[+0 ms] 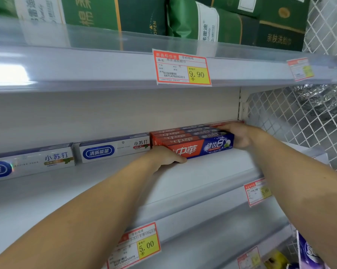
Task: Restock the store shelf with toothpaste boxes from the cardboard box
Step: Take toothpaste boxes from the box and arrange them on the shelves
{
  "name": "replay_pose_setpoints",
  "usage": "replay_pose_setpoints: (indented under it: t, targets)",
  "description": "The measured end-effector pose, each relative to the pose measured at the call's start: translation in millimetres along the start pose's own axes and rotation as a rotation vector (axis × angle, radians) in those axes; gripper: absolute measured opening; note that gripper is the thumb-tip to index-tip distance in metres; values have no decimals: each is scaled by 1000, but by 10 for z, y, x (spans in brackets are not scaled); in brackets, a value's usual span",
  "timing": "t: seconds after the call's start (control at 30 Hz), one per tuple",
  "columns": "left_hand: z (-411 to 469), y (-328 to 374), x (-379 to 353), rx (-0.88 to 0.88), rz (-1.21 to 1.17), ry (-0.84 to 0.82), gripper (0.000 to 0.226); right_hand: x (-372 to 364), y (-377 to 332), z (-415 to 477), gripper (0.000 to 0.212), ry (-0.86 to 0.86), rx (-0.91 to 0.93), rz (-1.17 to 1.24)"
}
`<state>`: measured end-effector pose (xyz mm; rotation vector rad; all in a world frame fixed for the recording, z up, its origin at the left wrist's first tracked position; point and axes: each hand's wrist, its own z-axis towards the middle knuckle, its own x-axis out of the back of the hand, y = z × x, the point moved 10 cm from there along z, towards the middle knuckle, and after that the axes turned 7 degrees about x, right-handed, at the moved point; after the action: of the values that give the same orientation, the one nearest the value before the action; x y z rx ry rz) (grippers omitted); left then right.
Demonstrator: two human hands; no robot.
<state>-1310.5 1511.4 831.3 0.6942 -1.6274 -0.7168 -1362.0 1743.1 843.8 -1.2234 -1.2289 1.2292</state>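
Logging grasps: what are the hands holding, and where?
The row of red-and-blue toothpaste boxes, gripped at both ends: left hand on its red end, right hand on its blue end.

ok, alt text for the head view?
Two hands hold a block of red-and-blue toothpaste boxes on a white store shelf, left hand at the red end, right hand at the blue end. White toothpaste boxes lie to the left, and price tags hang on the shelf edges.
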Motion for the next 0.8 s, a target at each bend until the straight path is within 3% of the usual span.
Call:
replay_pose_setpoints:
  t: [0.2, 0.27, 0.33, 0.4, 0.53, 0.67, 0.73, 0.8]
  targets:
    - [-45, 1, -14, 11, -32, -15, 56, 19, -23, -55, 44, 55, -12, -22]
    - [-79, 15, -24, 13, -37, -30, 54, 164, -119, -139, 44, 183, 39, -154]
    - [-114, 21, 24, 22, 13, -21, 58, 316, -259, -312, 46, 288, 109, -446]
    - [-195, 18, 120, 46, 139, 11, 62, 341, -369, -518, 49, 284, 171, -704]
    - [-614, 188, 265, 47, 557, 94, 56, 281, -611, -1052, 33, 309, 411, -876]
    - [-1209, 570, 258, -104, 759, 251, 55, 160, -755, -1809, 43, 491, 704, -813]
    - [-1557, 620, 199, -280, 670, 413, 43, 4, -645, -2225, 53, 506, 780, -748]
    - [-2081, 531, 14, -582, 450, 551, 27, -126, -395, -2560, 56, 486, 813, -712]
